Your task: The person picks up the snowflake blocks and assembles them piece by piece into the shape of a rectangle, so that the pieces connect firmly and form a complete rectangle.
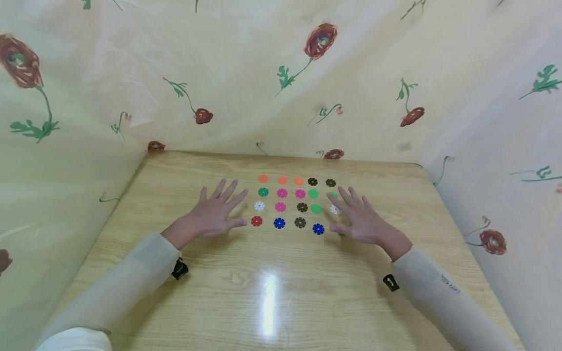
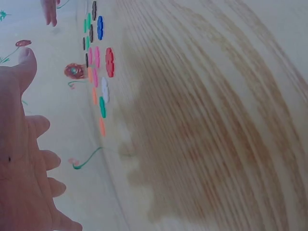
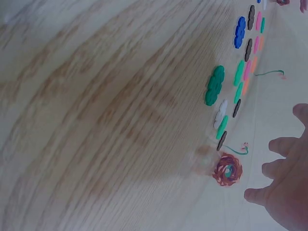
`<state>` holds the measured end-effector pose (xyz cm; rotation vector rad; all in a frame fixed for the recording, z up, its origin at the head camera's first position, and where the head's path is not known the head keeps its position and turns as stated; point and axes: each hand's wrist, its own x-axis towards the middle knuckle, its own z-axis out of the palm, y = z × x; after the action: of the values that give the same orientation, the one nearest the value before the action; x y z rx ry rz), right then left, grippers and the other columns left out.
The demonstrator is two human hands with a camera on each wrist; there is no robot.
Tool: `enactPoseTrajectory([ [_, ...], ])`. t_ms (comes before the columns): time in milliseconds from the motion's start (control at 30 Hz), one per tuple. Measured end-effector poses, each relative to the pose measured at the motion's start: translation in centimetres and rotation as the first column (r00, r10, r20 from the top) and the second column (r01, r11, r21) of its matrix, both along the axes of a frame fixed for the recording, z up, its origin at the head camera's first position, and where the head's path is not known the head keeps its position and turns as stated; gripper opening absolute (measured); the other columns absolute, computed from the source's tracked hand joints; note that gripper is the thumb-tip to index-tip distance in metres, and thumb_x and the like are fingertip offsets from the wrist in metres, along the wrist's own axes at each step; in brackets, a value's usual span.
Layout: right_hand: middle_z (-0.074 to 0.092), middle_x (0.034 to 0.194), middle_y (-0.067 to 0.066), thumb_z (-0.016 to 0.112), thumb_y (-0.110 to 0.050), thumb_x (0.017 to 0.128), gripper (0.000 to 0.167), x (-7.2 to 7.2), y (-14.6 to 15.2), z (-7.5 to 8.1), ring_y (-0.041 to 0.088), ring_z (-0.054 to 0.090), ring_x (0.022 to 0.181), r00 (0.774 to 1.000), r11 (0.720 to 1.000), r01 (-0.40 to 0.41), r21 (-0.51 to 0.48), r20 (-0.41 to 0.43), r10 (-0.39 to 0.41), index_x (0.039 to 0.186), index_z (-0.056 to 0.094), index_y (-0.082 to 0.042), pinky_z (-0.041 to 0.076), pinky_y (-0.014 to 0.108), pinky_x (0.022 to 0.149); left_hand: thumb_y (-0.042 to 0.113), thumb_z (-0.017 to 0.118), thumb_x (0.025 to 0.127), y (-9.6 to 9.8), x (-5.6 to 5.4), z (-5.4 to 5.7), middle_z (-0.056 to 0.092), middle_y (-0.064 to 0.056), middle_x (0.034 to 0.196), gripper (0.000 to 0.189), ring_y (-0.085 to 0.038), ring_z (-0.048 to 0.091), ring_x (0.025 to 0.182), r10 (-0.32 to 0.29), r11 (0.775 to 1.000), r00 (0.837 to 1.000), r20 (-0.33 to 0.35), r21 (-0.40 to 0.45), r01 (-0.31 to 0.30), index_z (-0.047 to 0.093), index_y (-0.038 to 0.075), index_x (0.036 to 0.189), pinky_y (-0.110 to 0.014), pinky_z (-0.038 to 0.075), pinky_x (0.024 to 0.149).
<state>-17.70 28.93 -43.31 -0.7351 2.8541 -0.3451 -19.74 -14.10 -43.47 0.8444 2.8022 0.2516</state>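
Observation:
Small flat flower-shaped plastic discs lie in rough rows on the wooden table, several colours among them. My left hand [image 1: 217, 209], fingers spread and holding nothing, hovers left of the rows, its thumb close to a red disc [image 1: 256, 221]. On the other side my right hand [image 1: 361, 219] is spread too, with nothing in it. It overlaps a white disc [image 1: 334, 209] at the right end, and its thumb lies close to a blue disc [image 1: 318, 228]. A dark green disc [image 3: 214, 85] shows whole in the right wrist view but is mostly hidden by the hand in the head view.
Orange discs [image 1: 283, 180] and dark brown ones [image 1: 312, 182] form the far row. Pale cloth [image 1: 246, 73] printed with red flowers walls the table [image 1: 228, 292] at the back and both sides. Black straps [image 1: 179, 269] hang below both sleeves. A light glares on the near tabletop.

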Motion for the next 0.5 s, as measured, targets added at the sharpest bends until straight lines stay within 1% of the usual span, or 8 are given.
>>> enactPoseTrajectory([
  [67,-0.001,0.166,0.021,0.060,-0.047,0.099,0.085,0.3,0.1,-0.1,0.049,-0.006,0.149,1.000,1.000,0.003,-0.003,0.003,-0.003,0.163,0.011,-0.019,-0.002,0.073,0.113,0.062,0.045,0.101,0.0,0.2,-0.1,-0.003,-0.013,0.168,0.081,-0.042,-0.007,0.152,0.000,1.000,1.000,-0.006,-0.009,0.000,0.009,0.025,0.163,-0.080,0.002,0.108],
  [200,0.001,0.166,0.022,0.060,-0.046,0.099,0.084,0.8,0.3,-0.3,0.050,-0.005,0.149,1.000,1.000,0.009,-0.011,-0.010,-0.009,0.163,0.011,-0.021,0.000,0.074,0.113,0.061,0.047,0.100,0.0,0.5,-0.4,0.001,-0.017,0.168,0.082,-0.044,-0.005,0.151,0.003,1.000,1.000,-0.010,-0.006,-0.003,0.011,0.023,0.163,-0.081,0.005,0.107],
  [267,0.003,0.166,0.023,0.060,-0.047,0.099,0.084,1.0,0.3,-0.3,0.050,-0.004,0.149,1.000,1.000,0.016,-0.012,-0.016,-0.016,0.163,0.013,-0.020,0.002,0.075,0.113,0.060,0.048,0.100,0.1,0.4,-0.5,0.001,-0.017,0.168,0.082,-0.044,-0.005,0.151,0.012,1.000,1.000,0.007,0.022,-0.012,0.011,0.023,0.163,-0.081,0.006,0.108],
  [333,0.005,0.166,0.024,0.059,-0.049,0.099,0.082,1.0,0.1,-0.1,0.050,-0.003,0.149,0.999,1.000,0.026,-0.015,-0.025,-0.026,0.163,0.018,-0.017,0.003,0.075,0.113,0.058,0.050,0.101,0.3,0.2,-0.9,0.003,-0.019,0.167,0.082,-0.044,-0.003,0.151,0.027,0.997,0.999,0.033,0.067,-0.029,0.011,0.021,0.163,-0.078,0.009,0.110],
  [400,0.010,0.165,0.024,0.057,-0.052,0.100,0.080,0.8,-0.4,0.1,0.051,0.001,0.149,0.999,0.999,0.033,-0.035,-0.034,-0.034,0.161,0.022,-0.014,0.006,0.075,0.113,0.053,0.053,0.102,0.5,-0.1,-1.3,0.008,-0.020,0.167,0.082,-0.045,0.003,0.151,0.053,0.991,0.997,0.063,0.121,-0.060,0.012,0.019,0.163,-0.073,0.016,0.113],
  [467,0.018,0.163,0.025,0.057,-0.051,0.100,0.078,0.4,-1.2,0.4,0.050,0.006,0.149,0.998,0.996,0.039,-0.084,-0.040,-0.043,0.159,0.028,-0.011,0.010,0.073,0.114,0.048,0.056,0.102,0.8,-0.2,-1.5,0.019,-0.023,0.163,0.078,-0.046,0.017,0.149,0.079,0.981,0.993,0.085,0.169,-0.092,0.019,0.014,0.162,-0.068,0.027,0.112],
  [500,0.023,0.162,0.024,0.058,-0.049,0.100,0.075,0.3,-1.7,0.5,0.050,0.012,0.148,0.998,0.992,0.044,-0.118,-0.036,-0.049,0.158,0.031,-0.010,0.013,0.072,0.114,0.045,0.058,0.102,0.9,-0.3,-1.6,0.025,-0.024,0.160,0.076,-0.045,0.024,0.146,0.090,0.975,0.991,0.103,0.194,-0.109,0.025,0.011,0.161,-0.065,0.032,0.111],
])
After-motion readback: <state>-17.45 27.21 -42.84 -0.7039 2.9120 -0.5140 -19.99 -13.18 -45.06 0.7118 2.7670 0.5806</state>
